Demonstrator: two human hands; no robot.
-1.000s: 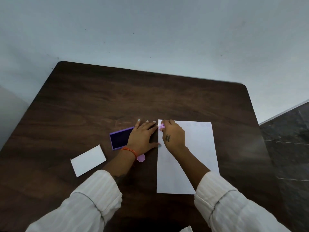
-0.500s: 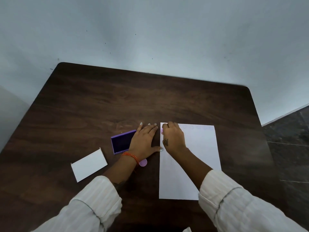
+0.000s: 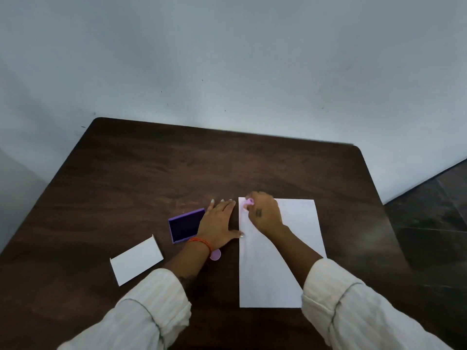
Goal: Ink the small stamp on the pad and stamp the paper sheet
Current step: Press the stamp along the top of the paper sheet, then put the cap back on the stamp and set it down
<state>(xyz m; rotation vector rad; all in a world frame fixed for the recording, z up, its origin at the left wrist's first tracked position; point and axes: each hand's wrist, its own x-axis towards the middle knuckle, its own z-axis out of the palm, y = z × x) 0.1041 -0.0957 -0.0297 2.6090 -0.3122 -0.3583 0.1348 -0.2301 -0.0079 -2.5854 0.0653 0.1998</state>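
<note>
Pink small stamp [image 3: 248, 202], blurred, pinched in right hand [image 3: 265, 214] fingers at the far left corner of the paper sheet [image 3: 298, 238]; cannot tell if it touches the sheet. Sheet is white, portrait, lying flat on the table's near right part, no clear marks readable. Left hand [image 3: 219, 224] lies flat and spread, palm down, gripping nothing, thumb tip on the sheet's left edge, fingers beside the ink pad [image 3: 185, 226]. Pad is purple-framed, dark inked face up, open, just left of that hand. Small pink round cap [image 3: 215, 254] by left wrist, partly hidden. White card [image 3: 136, 260] lies further left, apart. Dark brown wood-grain table [image 3: 177, 173], rounded corners. Pale grey-blue wall [image 3: 227, 59] behind, dark tiled floor [image 3: 434, 213] at right. White sleeves on both arms, orange band at left wrist.
</note>
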